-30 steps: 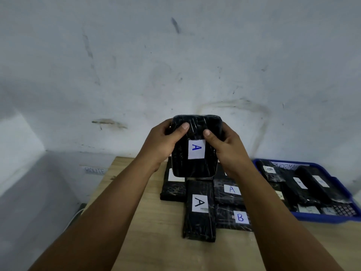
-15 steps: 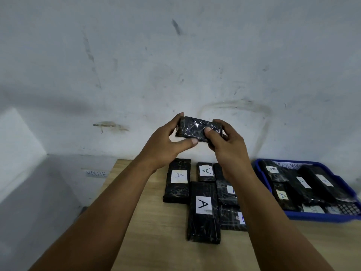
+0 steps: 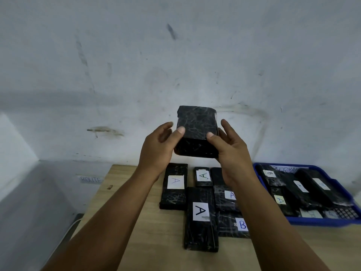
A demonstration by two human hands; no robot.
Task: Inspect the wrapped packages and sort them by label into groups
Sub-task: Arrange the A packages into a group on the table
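Black packages (image 3: 197, 133) wear glossy, crinkled plastic wrap with matt paper labels (image 3: 201, 211); table (image 3: 136, 241) is pale smooth wood, tray (image 3: 343, 192) blue plastic.

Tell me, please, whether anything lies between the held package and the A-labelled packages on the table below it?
Nothing visible does. The held package, gripped by the left hand and right hand, hangs in open air above the A-labelled packages on the table.

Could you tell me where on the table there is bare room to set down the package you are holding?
Bare wood lies on the table left of the leftmost A package, under the left forearm, and along the near edge in front of the big A package. It is crowded from there right to the B package, and the blue tray is full.
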